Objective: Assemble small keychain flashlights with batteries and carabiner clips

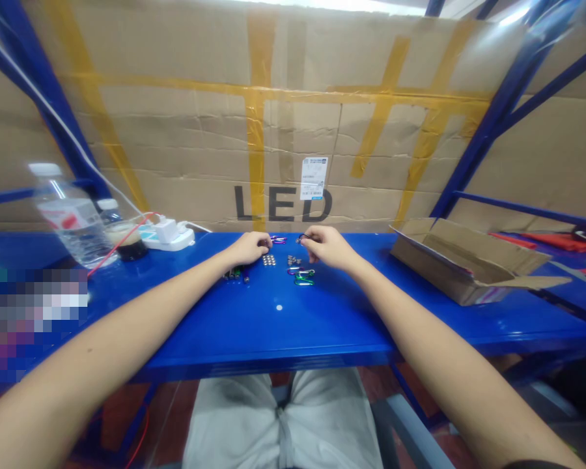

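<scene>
At the far part of the blue table (pixel 322 319), my left hand (pixel 250 249) has its fingers curled and closed beside purple carabiners (pixel 279 240). Whatever it holds, if anything, is hidden. My right hand (pixel 328 247) pinches a small dark loop-shaped piece (pixel 301 238), too small to name surely. Between the hands lie several round silver button cells (pixel 269 260) in rows and a small heap of metal parts (pixel 294 260). A green carabiner (pixel 303 282) lies nearer me, with a purple one against it. Dark small cylinders (pixel 239 274) lie below my left wrist.
An open cardboard box (pixel 463 267) stands right. A water bottle (pixel 71 215), a small bottle of dark liquid (pixel 127 241) and a white power strip (pixel 170 238) stand left. A taped cardboard wall (pixel 200 150) closes the back. A white dot (pixel 279 307) marks the tabletop.
</scene>
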Motion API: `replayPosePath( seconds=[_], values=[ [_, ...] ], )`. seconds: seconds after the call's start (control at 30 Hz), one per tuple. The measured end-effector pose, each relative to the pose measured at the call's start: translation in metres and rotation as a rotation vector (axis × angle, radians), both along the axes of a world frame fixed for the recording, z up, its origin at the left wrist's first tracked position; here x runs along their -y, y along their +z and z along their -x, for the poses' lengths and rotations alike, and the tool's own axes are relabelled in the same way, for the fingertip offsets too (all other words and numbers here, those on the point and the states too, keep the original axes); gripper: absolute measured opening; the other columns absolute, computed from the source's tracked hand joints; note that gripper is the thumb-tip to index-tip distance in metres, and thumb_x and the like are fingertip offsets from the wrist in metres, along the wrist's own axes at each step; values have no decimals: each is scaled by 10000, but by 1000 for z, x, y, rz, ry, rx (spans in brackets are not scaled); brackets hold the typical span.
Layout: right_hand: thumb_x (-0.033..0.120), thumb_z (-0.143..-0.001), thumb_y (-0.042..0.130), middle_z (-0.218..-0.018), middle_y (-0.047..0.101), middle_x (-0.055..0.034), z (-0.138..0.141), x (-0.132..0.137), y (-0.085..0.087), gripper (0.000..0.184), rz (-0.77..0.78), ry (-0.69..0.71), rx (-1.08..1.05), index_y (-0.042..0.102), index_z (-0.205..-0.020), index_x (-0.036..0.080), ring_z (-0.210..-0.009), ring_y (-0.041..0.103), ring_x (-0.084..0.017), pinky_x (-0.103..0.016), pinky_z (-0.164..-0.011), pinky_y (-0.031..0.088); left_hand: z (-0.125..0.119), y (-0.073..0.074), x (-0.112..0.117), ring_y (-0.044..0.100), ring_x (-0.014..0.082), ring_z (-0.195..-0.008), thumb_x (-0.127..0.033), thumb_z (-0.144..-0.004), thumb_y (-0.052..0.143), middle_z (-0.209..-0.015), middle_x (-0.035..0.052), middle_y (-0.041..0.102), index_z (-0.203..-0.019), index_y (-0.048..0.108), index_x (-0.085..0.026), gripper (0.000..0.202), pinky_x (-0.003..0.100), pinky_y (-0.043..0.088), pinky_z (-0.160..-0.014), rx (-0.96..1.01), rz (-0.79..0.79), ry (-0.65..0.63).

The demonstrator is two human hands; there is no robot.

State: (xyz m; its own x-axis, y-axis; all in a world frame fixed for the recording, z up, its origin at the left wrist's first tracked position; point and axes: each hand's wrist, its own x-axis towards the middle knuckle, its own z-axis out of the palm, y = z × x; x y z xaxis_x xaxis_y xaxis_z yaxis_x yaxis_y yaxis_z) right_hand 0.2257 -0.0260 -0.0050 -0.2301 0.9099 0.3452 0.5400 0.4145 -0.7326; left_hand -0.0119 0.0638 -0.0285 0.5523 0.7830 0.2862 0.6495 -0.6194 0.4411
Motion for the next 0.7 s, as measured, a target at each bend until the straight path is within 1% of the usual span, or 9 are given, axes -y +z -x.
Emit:
replayPosePath(
  seconds=[0.07, 0.17, 0.27, 0.37, 0.47, 0.6, 0.7],
  values=[
    [279, -878, 547, -563, 587, 10, 1, 1, 1, 134, -1, -1, 0, 549, -784, 183, -504, 596, -148, -270, -506, 459, -3, 1, 1, 659, 210, -966, -222, -846, 552, -1010, 34, 742, -933, 703, -210, 175, 327, 484, -888, -73, -22, -49],
    [273, -877, 547, -564, 589, 9, 1, 1, 1, 134, -2, -2, 5, 546, -777, 183, -504, 597, -148, -272, -511, 464, -6, 5, 4, 660, 216, -960, -166, -852, 505, -1009, 56, 743, -921, 732, -199, 240, 322, 480, -877, -165, -96, -107],
    [275, -879, 548, -566, 589, 10, 0, 0, 1, 140, -10, 3, 9, 546, -775, 182, -500, 599, -144, -268, -508, 462, -6, 8, 5, 656, 223, -941, -129, -843, 482, -1001, 84, 738, -933, 754, -185, 292, 329, 475, -874, -229, -180, -134],
    [289, -884, 551, -567, 588, 13, -1, 0, 0, 152, -19, 10, 14, 545, -777, 182, -499, 600, -142, -264, -506, 458, -2, 9, 2, 646, 230, -936, -124, -836, 483, -1009, 95, 734, -934, 767, -184, 306, 343, 470, -891, -253, -213, -131],
    [295, -885, 553, -570, 587, 14, -1, 0, 0, 152, -10, 11, 12, 545, -782, 183, -505, 604, -145, -269, -515, 464, 4, 9, -2, 637, 227, -939, -132, -827, 494, -1013, 83, 736, -941, 771, -201, 307, 341, 466, -913, -279, -203, -113],
    [295, -884, 554, -575, 584, 9, 0, 2, 1, 170, 5, 7, 16, 538, -756, 184, -510, 609, -152, -278, -521, 472, 12, 10, -5, 624, 247, -979, -165, -827, 503, -1008, 90, 728, -1017, 755, -218, 320, 351, 464, -919, -330, -199, -52],
    [288, -882, 555, -573, 582, 10, 0, 2, 2, 175, 0, 7, 22, 537, -743, 183, -510, 610, -149, -275, -522, 476, 18, 14, -6, 623, 254, -1018, -196, -843, 502, -1037, 101, 721, -1053, 739, -218, 317, 354, 465, -924, -372, -193, -6]
  ],
)
